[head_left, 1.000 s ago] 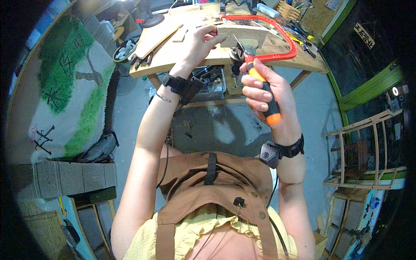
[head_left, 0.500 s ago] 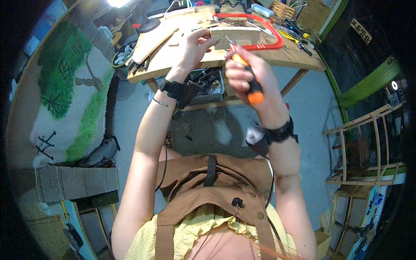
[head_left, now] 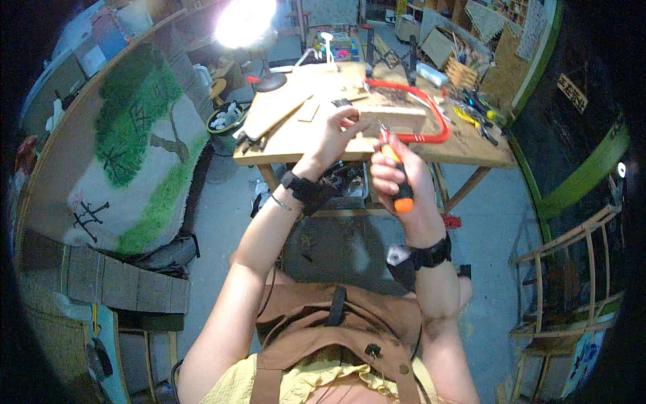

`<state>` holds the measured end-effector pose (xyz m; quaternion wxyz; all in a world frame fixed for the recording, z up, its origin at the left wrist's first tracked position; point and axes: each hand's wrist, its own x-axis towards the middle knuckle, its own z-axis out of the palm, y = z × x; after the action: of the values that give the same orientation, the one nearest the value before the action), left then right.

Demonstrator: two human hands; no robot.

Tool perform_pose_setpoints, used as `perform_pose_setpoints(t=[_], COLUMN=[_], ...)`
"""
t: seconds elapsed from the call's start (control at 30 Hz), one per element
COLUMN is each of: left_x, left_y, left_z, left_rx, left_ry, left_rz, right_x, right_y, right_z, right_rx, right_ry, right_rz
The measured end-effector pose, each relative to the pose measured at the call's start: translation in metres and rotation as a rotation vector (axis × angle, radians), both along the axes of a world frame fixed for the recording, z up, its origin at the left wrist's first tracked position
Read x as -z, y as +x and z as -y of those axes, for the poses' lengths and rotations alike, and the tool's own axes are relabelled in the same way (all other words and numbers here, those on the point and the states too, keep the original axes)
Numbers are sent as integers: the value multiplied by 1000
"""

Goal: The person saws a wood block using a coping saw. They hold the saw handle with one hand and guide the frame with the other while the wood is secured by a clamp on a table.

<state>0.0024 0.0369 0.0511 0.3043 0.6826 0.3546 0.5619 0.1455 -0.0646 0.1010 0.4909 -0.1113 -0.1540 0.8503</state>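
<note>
A single head-worn fisheye looks steeply down from close above the person's chest, facing forward toward 12 o'clock, where the wooden workbench [head_left: 464,145] sits near.

grey concrete floor [head_left: 222,222] | wooden workbench [head_left: 464,145] | bright lamp [head_left: 245,23] | painted tree backdrop [head_left: 134,155]

Two hands are at work: the left hand [head_left: 334,135] and the right hand [head_left: 397,182]. One red-framed coping saw [head_left: 431,111] is in the right. One wooden surface [head_left: 471,145] lies under them. Beyond the left: one desk lamp [head_left: 269,81] and one painted panel [head_left: 134,155].
</note>
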Motion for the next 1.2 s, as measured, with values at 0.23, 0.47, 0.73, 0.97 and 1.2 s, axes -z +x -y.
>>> perform_pose_setpoints(t=[0.23, 0.47, 0.73, 0.97, 1.2], left_x=[-6, 4, 1, -7, -2], left_y=[0, -9, 3, 1, 0], left_z=[5, 3, 4, 9, 3], left_rx=[74, 10, 60, 33, 52], left_ry=[-107, -161, -75, -126, -106], left_rz=[1, 9, 45, -37, -66], right_x=[6, 9, 2, 5, 0], right_y=[5, 4, -4, 5, 2], right_z=[19, 20, -7, 26, 7], right_rx=[-33, -71, -5, -33, -33], right_ry=[42, -6, -43, -12, 8], right_rz=[47, -44, -38, -39, 17])
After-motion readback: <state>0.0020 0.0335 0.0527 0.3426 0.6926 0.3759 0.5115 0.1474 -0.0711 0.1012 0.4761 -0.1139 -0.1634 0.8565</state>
